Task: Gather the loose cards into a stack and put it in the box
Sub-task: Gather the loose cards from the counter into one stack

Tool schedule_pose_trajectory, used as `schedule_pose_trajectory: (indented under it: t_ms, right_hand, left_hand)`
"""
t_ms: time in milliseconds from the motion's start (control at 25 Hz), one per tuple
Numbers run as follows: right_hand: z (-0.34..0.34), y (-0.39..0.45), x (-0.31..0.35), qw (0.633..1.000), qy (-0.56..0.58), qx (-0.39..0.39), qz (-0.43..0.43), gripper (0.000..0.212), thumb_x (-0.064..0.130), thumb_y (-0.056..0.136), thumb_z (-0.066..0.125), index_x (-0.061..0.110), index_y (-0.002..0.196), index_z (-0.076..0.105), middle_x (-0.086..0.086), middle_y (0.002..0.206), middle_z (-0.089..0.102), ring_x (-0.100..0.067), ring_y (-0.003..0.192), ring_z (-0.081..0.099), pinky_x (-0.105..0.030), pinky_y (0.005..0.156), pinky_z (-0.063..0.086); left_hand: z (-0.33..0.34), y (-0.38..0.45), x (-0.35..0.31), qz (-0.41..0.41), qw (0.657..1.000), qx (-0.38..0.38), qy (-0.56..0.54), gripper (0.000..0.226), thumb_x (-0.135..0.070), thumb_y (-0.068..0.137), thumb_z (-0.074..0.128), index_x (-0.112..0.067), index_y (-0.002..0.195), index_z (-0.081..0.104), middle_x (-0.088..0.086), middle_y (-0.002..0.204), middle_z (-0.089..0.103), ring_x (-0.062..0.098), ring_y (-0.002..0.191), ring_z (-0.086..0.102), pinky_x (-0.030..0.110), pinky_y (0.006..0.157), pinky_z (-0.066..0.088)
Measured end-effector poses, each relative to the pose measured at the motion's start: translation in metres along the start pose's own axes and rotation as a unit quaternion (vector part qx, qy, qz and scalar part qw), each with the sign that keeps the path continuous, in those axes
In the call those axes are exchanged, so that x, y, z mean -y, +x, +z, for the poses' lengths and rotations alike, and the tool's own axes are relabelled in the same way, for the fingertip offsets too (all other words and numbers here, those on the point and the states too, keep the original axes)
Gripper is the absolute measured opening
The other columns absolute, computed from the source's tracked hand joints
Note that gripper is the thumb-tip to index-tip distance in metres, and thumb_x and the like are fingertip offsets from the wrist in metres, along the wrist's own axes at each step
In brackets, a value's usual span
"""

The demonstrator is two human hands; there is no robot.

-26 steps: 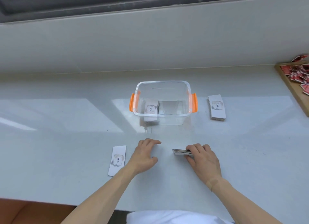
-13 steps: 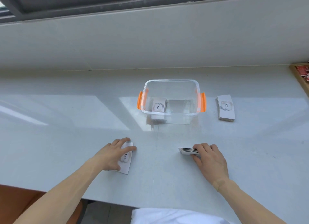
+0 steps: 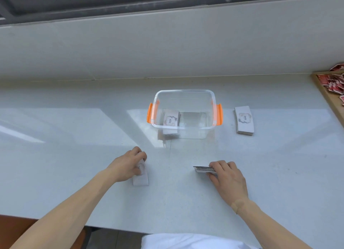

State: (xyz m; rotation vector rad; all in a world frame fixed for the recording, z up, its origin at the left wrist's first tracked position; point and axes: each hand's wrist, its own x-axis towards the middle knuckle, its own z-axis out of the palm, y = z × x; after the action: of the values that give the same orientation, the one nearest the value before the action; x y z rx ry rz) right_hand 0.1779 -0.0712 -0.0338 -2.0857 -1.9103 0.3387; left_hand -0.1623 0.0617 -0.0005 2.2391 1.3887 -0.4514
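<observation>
Two bare hands work on a pale countertop (image 3: 74,155) in front of a clear plastic box (image 3: 186,129) with orange side latches. The left hand (image 3: 126,166) is curled over the far end of a loose white card (image 3: 141,180), its fingers pinched on the card so that this end lifts off the surface while the near end rests on the counter. The right hand (image 3: 229,178) lies to the right, well apart from the left, with its fingers closed together on a small stack of cards (image 3: 203,169) held on edge, the striped edges of the cards facing left. Inside the box, at its left side, lies a stack of white cards (image 3: 171,119) with the word "love" on top. Just beside the box on the right, not touching it, sits another stack of "love" cards (image 3: 244,120), slightly bowed. At the far right edge a wooden tray (image 3: 327,98) holds a heap of red cards (image 3: 333,81). A white garment shows at the bottom edge
</observation>
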Motion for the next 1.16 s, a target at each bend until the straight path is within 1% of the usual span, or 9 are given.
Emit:
schedule_pose_trajectory:
  t_ms: [80, 240, 320, 440, 600, 760, 880, 1000, 1160]
  right_hand:
    - [0.0, 0.001, 0.0, 1.0, -0.001, 0.0, -0.003, 0.023, 0.023, 0.075, 0.08, 0.02, 0.094, 0.067, 0.005, 0.087, 0.067, -0.028, 0.075, 0.056, -0.036, 0.052, 0.049]
    - [0.002, 0.0, -0.001, 1.0, -0.005, 0.003, -0.003, 0.025, 0.025, 0.075, 0.079, 0.021, 0.097, 0.067, 0.006, 0.089, 0.068, -0.028, 0.077, 0.057, -0.037, 0.054, 0.05]
    - [0.003, 0.0, -0.003, 1.0, -0.009, 0.005, -0.003, 0.029, 0.027, 0.077, 0.077, 0.021, 0.103, 0.066, 0.006, 0.1, 0.069, -0.028, 0.086, 0.06, -0.038, 0.059, 0.052]
    - [0.007, -0.001, -0.004, 1.0, -0.018, 0.004, -0.006, 0.039, 0.029, 0.079, 0.075, 0.021, 0.115, 0.062, 0.003, 0.124, 0.064, -0.03, 0.112, 0.058, -0.043, 0.074, 0.054]
    - [0.01, -0.003, -0.005, 1.0, -0.026, 0.004, 0.004, 0.053, 0.035, 0.083, 0.07, 0.026, 0.132, 0.05, 0.004, 0.139, 0.053, -0.028, 0.129, 0.047, -0.043, 0.085, 0.051]
    - [0.012, -0.002, -0.005, 1.0, -0.015, 0.011, 0.008, 0.059, 0.037, 0.084, 0.068, 0.03, 0.136, 0.042, 0.005, 0.142, 0.05, -0.028, 0.13, 0.045, -0.043, 0.086, 0.05]
    - [0.011, -0.001, -0.005, 1.0, -0.017, 0.003, 0.002, 0.058, 0.035, 0.082, 0.071, 0.031, 0.133, 0.044, 0.002, 0.139, 0.053, -0.03, 0.129, 0.047, -0.044, 0.083, 0.052]
    - [0.011, -0.001, -0.004, 1.0, -0.016, -0.006, -0.004, 0.048, 0.031, 0.081, 0.073, 0.029, 0.124, 0.05, -0.001, 0.134, 0.057, -0.032, 0.126, 0.048, -0.045, 0.082, 0.052]
    - [0.01, 0.0, -0.003, 1.0, -0.008, -0.006, -0.001, 0.035, 0.03, 0.082, 0.071, 0.027, 0.113, 0.055, 0.001, 0.126, 0.059, -0.03, 0.119, 0.051, -0.042, 0.077, 0.053]
  left_hand:
    - [-0.004, 0.003, -0.007, -0.007, 0.994, -0.032, -0.102, 0.034, -0.014, 0.088, 0.057, -0.042, 0.092, 0.038, -0.014, 0.103, 0.043, 0.018, 0.088, 0.05, 0.038, 0.073, 0.049]
    - [0.002, 0.015, -0.035, -0.007, 0.959, -0.138, -0.247, 0.027, -0.015, 0.095, 0.054, -0.038, 0.092, 0.043, -0.016, 0.095, 0.051, 0.006, 0.083, 0.051, 0.03, 0.07, 0.042]
    - [0.012, 0.023, -0.055, -0.013, 0.942, -0.174, -0.288, 0.025, -0.014, 0.095, 0.053, -0.038, 0.094, 0.044, -0.016, 0.095, 0.053, 0.005, 0.083, 0.05, 0.027, 0.07, 0.039]
    - [0.027, 0.034, -0.088, -0.015, 0.926, -0.2, -0.321, 0.021, -0.014, 0.095, 0.053, -0.034, 0.101, 0.046, -0.01, 0.102, 0.054, 0.01, 0.088, 0.05, 0.028, 0.073, 0.039]
    - [0.043, 0.041, -0.128, 0.022, 0.922, -0.166, -0.349, 0.023, -0.009, 0.097, 0.044, -0.031, 0.102, 0.049, -0.004, 0.104, 0.055, 0.016, 0.091, 0.053, 0.035, 0.081, 0.044]
    - [0.051, 0.044, -0.151, 0.067, 0.928, -0.099, -0.354, 0.029, -0.003, 0.095, 0.04, -0.027, 0.103, 0.054, -0.002, 0.104, 0.057, 0.011, 0.093, 0.051, 0.027, 0.083, 0.041]
    - [0.05, 0.045, -0.161, 0.07, 0.931, -0.066, -0.353, 0.034, 0.004, 0.091, 0.041, -0.021, 0.107, 0.058, 0.0, 0.11, 0.06, 0.012, 0.099, 0.053, 0.028, 0.089, 0.042]
    - [0.047, 0.046, -0.168, 0.071, 0.934, -0.049, -0.348, 0.042, 0.008, 0.082, 0.042, -0.02, 0.11, 0.058, 0.0, 0.113, 0.061, 0.016, 0.104, 0.055, 0.03, 0.09, 0.043]
    - [0.05, 0.047, -0.184, 0.077, 0.94, -0.027, -0.331, 0.044, 0.001, 0.077, 0.053, -0.021, 0.116, 0.054, -0.001, 0.116, 0.058, 0.015, 0.107, 0.055, 0.029, 0.091, 0.045]
